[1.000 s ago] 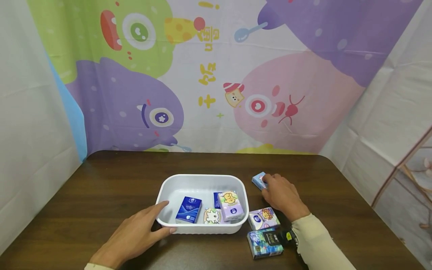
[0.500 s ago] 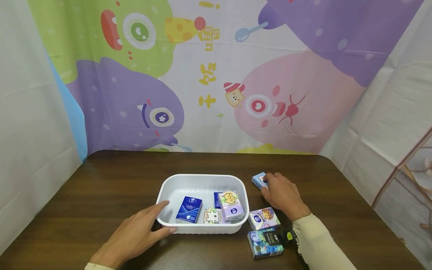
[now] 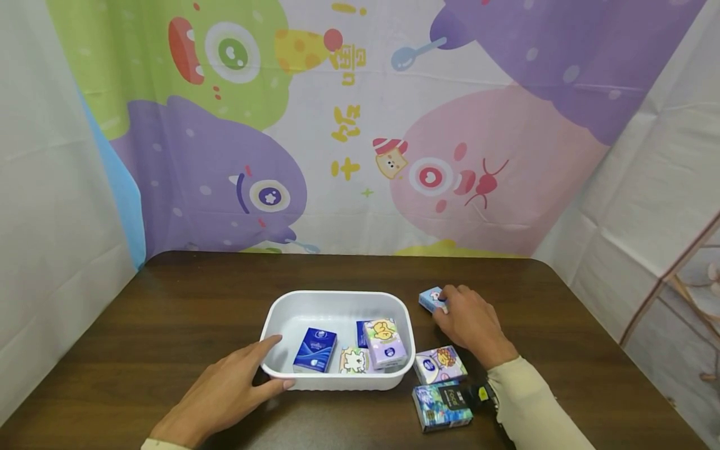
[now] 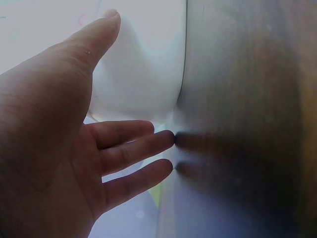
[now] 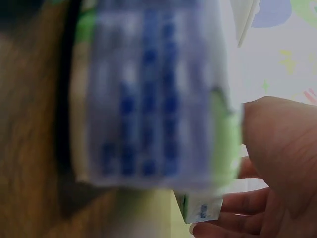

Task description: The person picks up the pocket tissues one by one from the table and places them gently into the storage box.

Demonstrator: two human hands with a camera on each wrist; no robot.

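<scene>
A white plastic basin [image 3: 337, 382] sits mid-table with several tissue packs inside. Dark blue is the pack on its left [image 3: 315, 350]; a lilac pack with a yellow cartoon [image 3: 385, 342] leans over others at the right. My left hand [image 3: 225, 387] rests at the basin's left end, thumb and index finger at the rim, the other fingers extended along the outside near the tabletop in the left wrist view. Right of the basin, my right hand [image 3: 469, 319] grips a small light blue tissue pack [image 3: 430, 300] by its right end; the hand covers that end.
Near my right wrist lie a lilac-and-white tissue pack [image 3: 440, 364] and a blue-green patterned pack [image 3: 439, 406]. The lilac-and-white one fills much of the right wrist view, blurred. A cartoon-printed cloth [image 3: 337, 225] hangs behind the brown table [image 3: 197, 300].
The light blue pack has shifted very slightly left with my right fingers. My left hand and the basin have stayed in place.
</scene>
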